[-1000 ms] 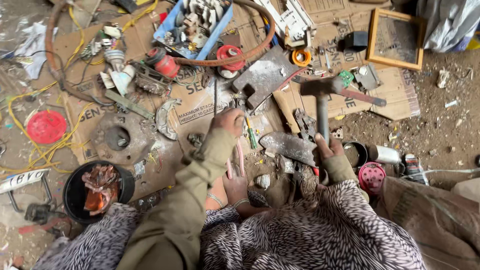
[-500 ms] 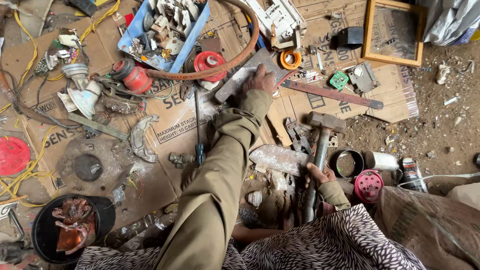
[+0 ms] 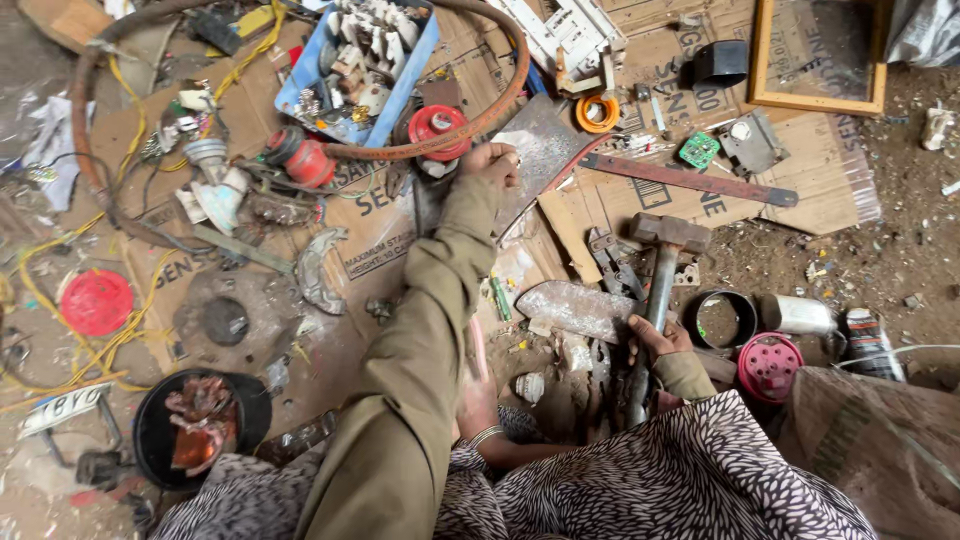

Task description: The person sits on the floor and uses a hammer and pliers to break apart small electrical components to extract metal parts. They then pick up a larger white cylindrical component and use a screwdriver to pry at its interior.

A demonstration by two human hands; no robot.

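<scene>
Your left hand [image 3: 492, 163] reaches farther forward than it did half a second back, the sleeve now stretched almost straight up the cardboard, and the fingers curl over the near corner of the grey metal plate [image 3: 540, 150]. Whether they have actually closed on the plate or only rest on it, you cannot tell from this view. That plate lies flat just ahead and to the right of the hand, its long axis slanting away toward the upper right, with the red round motor part [image 3: 437, 127] touching distance to the left and the curved rubber hose [image 3: 500, 95] arching right over the hand.

Your right hand [image 3: 660, 340] is clenched round the handle of the hammer [image 3: 662, 262], low and close to your lap; the hammer stands nearly upright in the picture, head away from you. So the left hand is clearly the nearer one to the plate.

Room is tight: the blue tray [image 3: 410, 75] of white parts sits beyond the hose, and the long rusty blade [image 3: 690, 180] lies just right of the plate. Open cardboard shows only between the plate and the hammer head.
</scene>
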